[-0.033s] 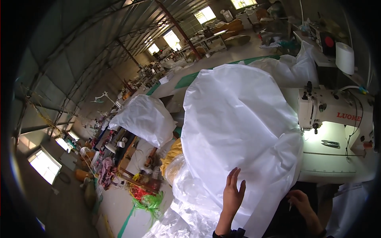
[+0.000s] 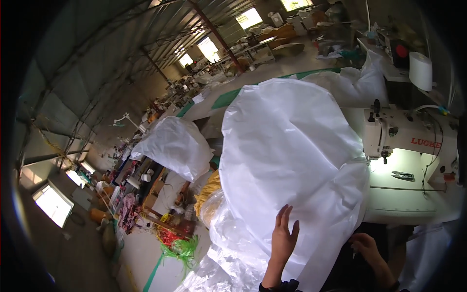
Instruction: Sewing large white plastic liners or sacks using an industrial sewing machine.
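A big white sheet of woven-plastic-like fabric [image 2: 292,141] spreads across the work table, its right edge reaching the needle end of a white sewing machine [image 2: 404,134]. Fingers stretched, my left hand [image 2: 284,233] lies over the lower part of the sheet; whether the palm presses on it I cannot tell. Just past the sheet's lower right edge, in front of the machine, my right hand [image 2: 367,246] is closed with bent fingers. A small pale bit shows at its fingertips, too small to name. Small thread snips [image 2: 403,176] rest on the lit machine bed.
Crumpled clear plastic [image 2: 228,248] hangs at the sheet's lower left. Another white fabric piece [image 2: 175,146] lies farther left, above green and red strings [image 2: 181,248] on the floor. A white thread cone [image 2: 420,71] stands behind the machine. More white fabric [image 2: 362,80] is heaped at the back.
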The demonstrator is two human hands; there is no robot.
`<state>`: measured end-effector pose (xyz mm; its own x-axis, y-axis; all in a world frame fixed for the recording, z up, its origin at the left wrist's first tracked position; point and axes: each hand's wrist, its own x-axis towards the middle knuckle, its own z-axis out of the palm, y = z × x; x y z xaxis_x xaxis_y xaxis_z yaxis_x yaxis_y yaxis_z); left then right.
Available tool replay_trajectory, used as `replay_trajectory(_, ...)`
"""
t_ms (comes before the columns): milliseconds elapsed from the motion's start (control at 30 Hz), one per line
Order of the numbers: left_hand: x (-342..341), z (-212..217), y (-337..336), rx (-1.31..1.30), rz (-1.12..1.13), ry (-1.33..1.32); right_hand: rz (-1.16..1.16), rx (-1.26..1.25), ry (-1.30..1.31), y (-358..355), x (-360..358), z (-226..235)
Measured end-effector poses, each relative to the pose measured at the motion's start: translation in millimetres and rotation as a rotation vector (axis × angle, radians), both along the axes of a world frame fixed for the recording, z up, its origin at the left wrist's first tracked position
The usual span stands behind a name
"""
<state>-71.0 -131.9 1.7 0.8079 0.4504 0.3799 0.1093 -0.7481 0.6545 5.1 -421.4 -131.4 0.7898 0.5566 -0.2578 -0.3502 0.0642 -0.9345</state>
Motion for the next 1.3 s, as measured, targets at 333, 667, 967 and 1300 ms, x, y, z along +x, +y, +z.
replay_trajectory(333, 65.1, -38.2, 60.0, 0.243, 0.005, 0.465, 0.512, -0.114, -0.018, 60.2, -1.8, 17.6)
replay_trajectory(667, 157.6, -63.5, 155.3, 0.459, -0.218, 0.261, 0.126, -0.299, 0.320, -56.8, -58.4, -31.6)
replay_trajectory(967, 76.0, -22.7, 148.4, 0.342, -0.366, 0.265, 0.019, -0.339, -0.439, -59.3, -40.5, 94.9)
replay_trajectory(1300, -36.6, -3.0, -87.8, 0.063, -0.289, -0.006, 0.318, 0.208, 0.062, 44.8, -21.7, 94.2)
